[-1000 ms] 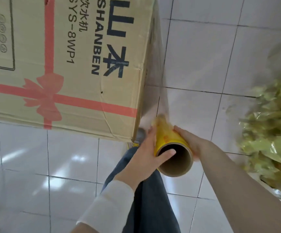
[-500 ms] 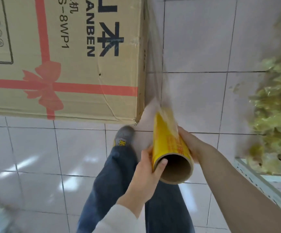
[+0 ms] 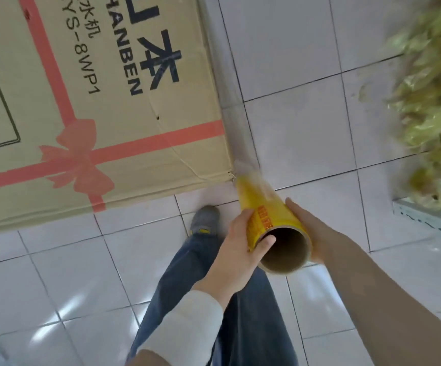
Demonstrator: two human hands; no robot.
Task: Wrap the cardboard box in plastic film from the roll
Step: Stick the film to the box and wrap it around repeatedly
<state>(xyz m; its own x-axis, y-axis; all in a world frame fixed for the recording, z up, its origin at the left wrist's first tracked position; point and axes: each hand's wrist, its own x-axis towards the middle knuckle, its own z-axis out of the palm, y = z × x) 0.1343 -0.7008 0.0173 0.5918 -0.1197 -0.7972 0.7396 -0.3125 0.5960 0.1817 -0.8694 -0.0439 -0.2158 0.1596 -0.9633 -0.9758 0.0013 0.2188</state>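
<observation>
- The left hand [image 3: 238, 241] is gripping the roll [image 3: 264, 210], its thumb hooking into the open cardboard end and its fingers curling round the left side.
- The right hand [image 3: 309, 229] is clasping the roll's right side, fingertips hiding behind it.
- The roll is hovering just beside the near right corner of the box [image 3: 108, 101], which is sitting on the tiled floor [image 3: 306, 128].
- Clear film [image 3: 236, 133] is stretching from the roll along the box's right side.
</observation>
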